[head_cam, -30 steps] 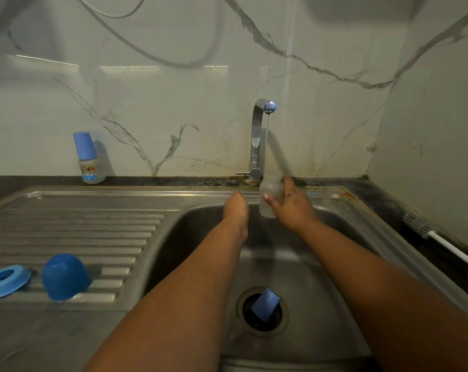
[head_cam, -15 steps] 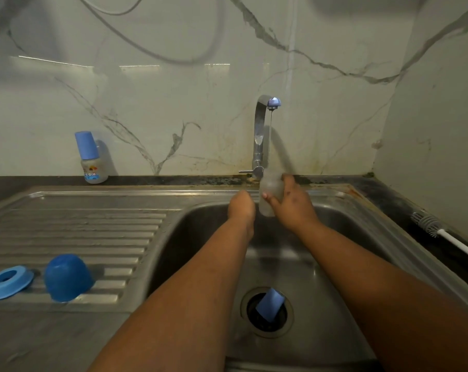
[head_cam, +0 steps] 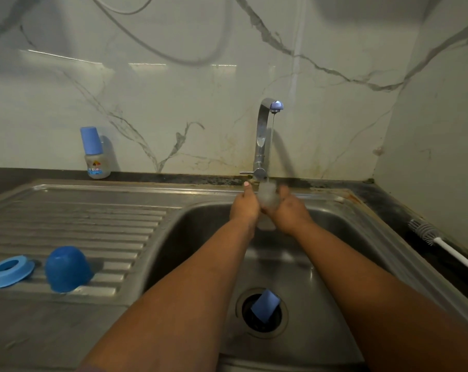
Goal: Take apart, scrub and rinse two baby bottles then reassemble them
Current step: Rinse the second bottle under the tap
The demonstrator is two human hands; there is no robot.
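The right hand [head_cam: 290,212] is curled round a clear bottle body [head_cam: 267,196], which is held upright, its long axis near vertical and its open mouth turned up to the thin stream falling from the tap [head_cam: 263,135]. The left hand [head_cam: 245,208] is pressed against the bottle's other side, thumb raised; whether its fingers are wrapped round the bottle or only laid against it cannot be told, since motion blur hides them. The bottle is thus enclosed between both hands, over the back of the sink [head_cam: 335,237], directly below the spout. The step is judged to be rinsing, and any tipping-out would be turned about that vertical axis, with the right hand better placed to do it. Further out, a blue cap [head_cam: 67,268] and a blue collar ring [head_cam: 10,269] lie just beside each other on the drainboard [head_cam: 79,224], well apart from the hands. A second bottle [head_cam: 96,154], still capped, stands at the wall. A blue piece [head_cam: 265,304] sits tilted in the drain, and a bottle brush [head_cam: 426,233] lies on the counter, nearer the right arm.
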